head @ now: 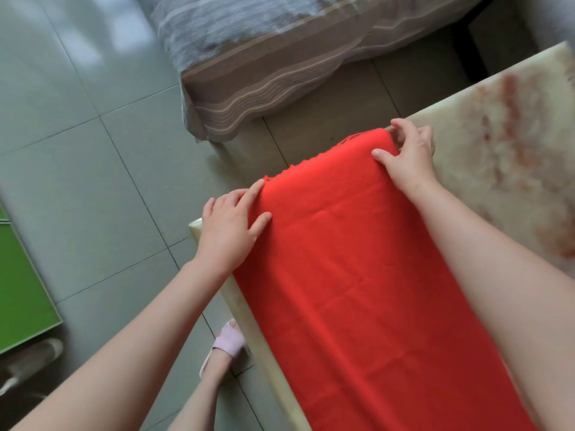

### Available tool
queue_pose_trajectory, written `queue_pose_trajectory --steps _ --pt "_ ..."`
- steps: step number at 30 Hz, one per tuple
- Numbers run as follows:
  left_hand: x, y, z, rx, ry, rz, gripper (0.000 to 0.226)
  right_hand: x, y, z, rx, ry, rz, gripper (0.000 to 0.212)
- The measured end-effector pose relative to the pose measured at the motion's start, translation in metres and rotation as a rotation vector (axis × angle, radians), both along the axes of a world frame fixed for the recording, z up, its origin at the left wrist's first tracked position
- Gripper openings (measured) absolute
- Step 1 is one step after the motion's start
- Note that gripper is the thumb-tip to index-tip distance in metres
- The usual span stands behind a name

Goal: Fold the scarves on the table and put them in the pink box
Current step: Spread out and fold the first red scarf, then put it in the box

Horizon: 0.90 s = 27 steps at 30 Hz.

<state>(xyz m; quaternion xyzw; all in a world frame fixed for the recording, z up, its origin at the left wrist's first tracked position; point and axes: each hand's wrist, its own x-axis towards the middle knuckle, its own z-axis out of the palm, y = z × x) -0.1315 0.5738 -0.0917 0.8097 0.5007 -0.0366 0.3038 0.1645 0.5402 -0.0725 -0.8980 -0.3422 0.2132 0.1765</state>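
A long red scarf (pixel 357 275) lies flat along the marble-patterned table (pixel 513 144), its far end reaching the table's edge. My left hand (pixel 228 227) rests on the scarf's left far corner, fingers spread and pressing on the cloth. My right hand (pixel 410 154) pinches the scarf's right far corner between thumb and fingers. Both forearms stretch along the scarf's two sides. No pink box is in view.
A bed with a grey and brown striped cover (pixel 264 57) stands beyond the table across a strip of tiled floor (pixel 77 150). A green panel (pixel 21 290) lies at the left edge. My foot in a pink slipper (pixel 228 340) stands beside the table's left edge.
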Motion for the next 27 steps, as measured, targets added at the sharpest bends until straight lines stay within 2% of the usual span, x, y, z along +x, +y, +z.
queue_pose_trajectory --steps 4,8,14,19,27 --pt "-0.004 0.006 0.002 -0.069 0.087 0.083 0.066 0.009 0.003 0.000 -0.072 0.118 -0.152 0.046" --pt "-0.009 0.014 0.008 -0.202 0.157 0.237 0.076 0.010 0.008 0.000 -0.111 0.154 -0.176 0.024" --pt "-0.011 0.035 0.008 -0.377 0.190 0.378 0.069 0.009 0.010 -0.002 0.019 0.113 -0.207 0.024" --pt "-0.016 0.046 0.007 -0.431 0.240 0.417 0.080 0.005 0.010 -0.002 0.110 0.078 -0.204 0.020" --pt "-0.016 0.039 0.004 -0.396 -0.165 0.584 0.062 -0.002 0.009 -0.003 0.202 0.105 -0.206 0.026"
